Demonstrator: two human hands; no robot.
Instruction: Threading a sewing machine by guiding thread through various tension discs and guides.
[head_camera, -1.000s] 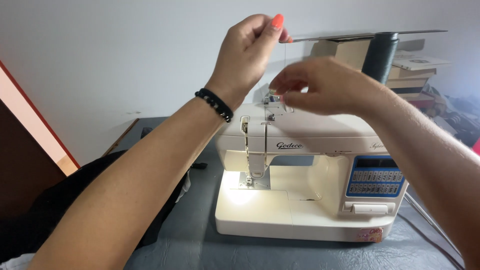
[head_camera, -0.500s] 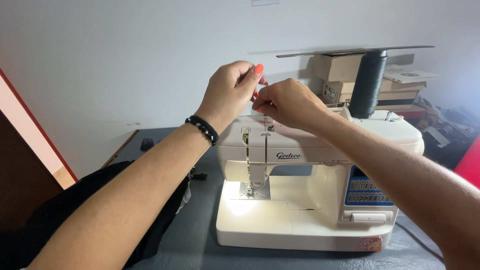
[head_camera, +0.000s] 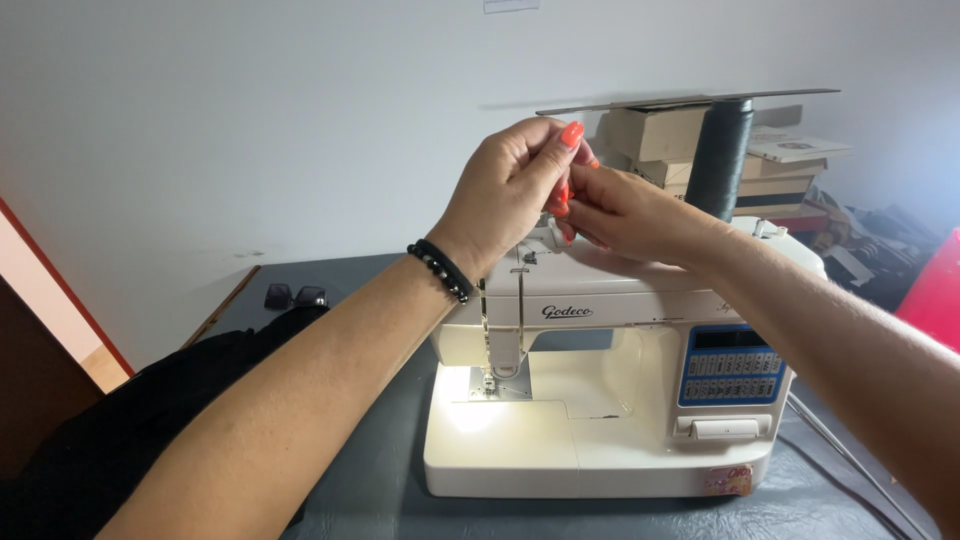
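Up near the middle of the frame, the left hand (head_camera: 510, 185) and the right hand (head_camera: 620, 210) meet fingertip to fingertip, both pinched shut, maybe on a thread too thin to see. They sit just above the top of the white sewing machine (head_camera: 600, 400) on the grey bench (head_camera: 380, 480). The dark thread spool (head_camera: 718, 155) stands upright just right of the right hand, which is nearer.

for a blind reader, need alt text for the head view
Two hands, left hand and right hand, meet fingertip to fingertip above a cream sewing machine on a grey table. A dark thread cone stands behind; black fabric lies left.
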